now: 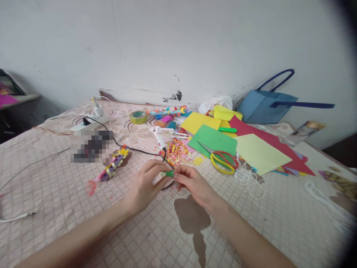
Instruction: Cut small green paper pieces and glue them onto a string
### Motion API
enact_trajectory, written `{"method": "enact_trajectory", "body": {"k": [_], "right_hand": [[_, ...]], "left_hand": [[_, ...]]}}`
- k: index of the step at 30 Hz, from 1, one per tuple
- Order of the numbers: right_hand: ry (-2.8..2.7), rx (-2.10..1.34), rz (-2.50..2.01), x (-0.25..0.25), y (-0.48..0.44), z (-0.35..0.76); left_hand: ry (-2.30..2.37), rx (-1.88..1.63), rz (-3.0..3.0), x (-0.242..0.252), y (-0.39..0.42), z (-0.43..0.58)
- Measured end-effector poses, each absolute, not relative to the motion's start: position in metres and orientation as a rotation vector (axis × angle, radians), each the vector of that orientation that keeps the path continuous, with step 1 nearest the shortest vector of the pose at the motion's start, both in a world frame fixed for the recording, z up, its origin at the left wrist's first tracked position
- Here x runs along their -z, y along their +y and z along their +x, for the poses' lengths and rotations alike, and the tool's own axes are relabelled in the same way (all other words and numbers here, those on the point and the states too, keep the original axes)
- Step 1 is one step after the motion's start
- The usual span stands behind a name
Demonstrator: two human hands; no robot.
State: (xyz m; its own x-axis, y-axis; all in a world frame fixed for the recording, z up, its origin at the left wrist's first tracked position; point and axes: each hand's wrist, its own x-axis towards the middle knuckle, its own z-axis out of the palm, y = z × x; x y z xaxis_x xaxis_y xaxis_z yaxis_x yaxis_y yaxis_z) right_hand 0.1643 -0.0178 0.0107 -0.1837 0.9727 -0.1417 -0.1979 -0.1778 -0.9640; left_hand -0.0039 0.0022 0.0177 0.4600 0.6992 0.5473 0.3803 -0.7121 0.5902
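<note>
Your left hand (143, 182) and right hand (193, 182), 2 in all, pinched 1 small green strip, apparently paper (169, 174), between your fingertips above a pale checked tablecloth (156, 238). Its long axis ran side to side, neither hand nearer. Beyond lay 1 white plastic glue gun (159, 139), 1 pair of red-and-yellow-handled metal scissors (213, 152) and 1 round yellowish tape roll (139, 121).

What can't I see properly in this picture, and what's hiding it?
In the head view:
Green piece: partly covered by fingers of the left hand and right hand, so its whole shape is hidden.
Blocky patch: it blots out whatever lies in front of the white power strip.
Blue bag: its sides hide anything inside.
Pink thing: cut off by the left edge.
Tan-lidded jar: blurred, contents unclear.
</note>
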Motion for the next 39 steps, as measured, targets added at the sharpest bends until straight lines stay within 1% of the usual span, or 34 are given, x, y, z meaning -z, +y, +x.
{"method": "enact_trajectory", "body": {"k": [9, 14, 20, 26, 39], "right_hand": [[-1.011, -1.618, -1.057, -0.0140, -0.0183, 0.1656], [-1.037, -1.615, -1.049, -0.0143, -0.0179, 0.1668], [-1.080, -1.597, -1.048, -0.0135, -0.0181, 0.1671], [-1.117, -1.580, -1.059, -0.0123, -0.0184, 0.1675], [-1.061, -1.628, -1.056, -0.0141, -0.0186, 0.1684]], "left_hand": [[0.884, -1.172, 2.395, -0.0183, 0.0021, -0.0050], [0.866, -1.135, 2.428, -0.0177, 0.0007, -0.0059], [0.761, -1.233, 2.457, -0.0147, 0.0046, -0.0060], [0.726, -1.221, 2.455, -0.0159, 0.0067, -0.0059], [0.641, -1.228, 2.529, -0.0117, 0.0103, -0.0109]]}}
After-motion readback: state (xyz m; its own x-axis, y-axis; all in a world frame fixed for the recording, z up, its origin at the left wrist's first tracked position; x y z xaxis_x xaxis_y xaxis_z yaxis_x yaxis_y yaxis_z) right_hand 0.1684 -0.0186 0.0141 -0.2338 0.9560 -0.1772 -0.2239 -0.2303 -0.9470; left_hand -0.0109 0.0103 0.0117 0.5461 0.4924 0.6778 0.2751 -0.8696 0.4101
